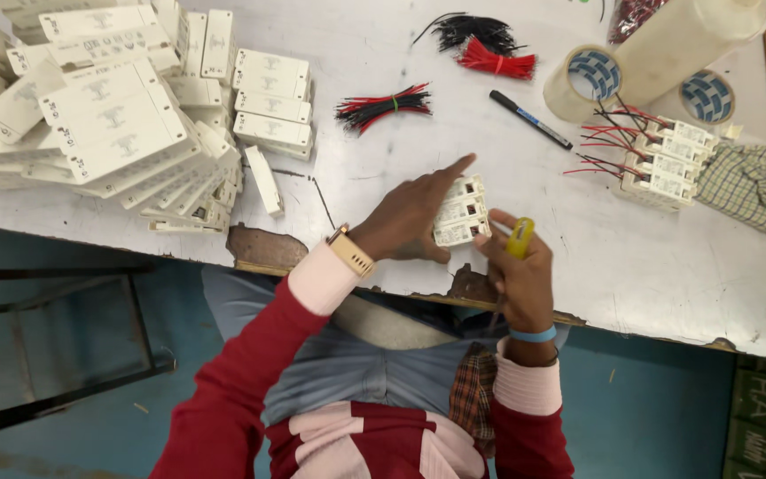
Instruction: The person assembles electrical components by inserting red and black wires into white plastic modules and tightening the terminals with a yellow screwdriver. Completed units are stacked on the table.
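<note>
Nearest the camera, a yellow-handled tool (pixel 519 238) is gripped in the closed right hand (pixel 518 282). Three small white modules (pixel 460 211) are pinned against the white table (pixel 454 142) near its front edge by the left hand (pixel 410 219), forefinger outstretched.

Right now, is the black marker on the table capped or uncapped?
Capped, it seems: the black marker lies flat on the white table with no bare tip showing at either end.
</note>
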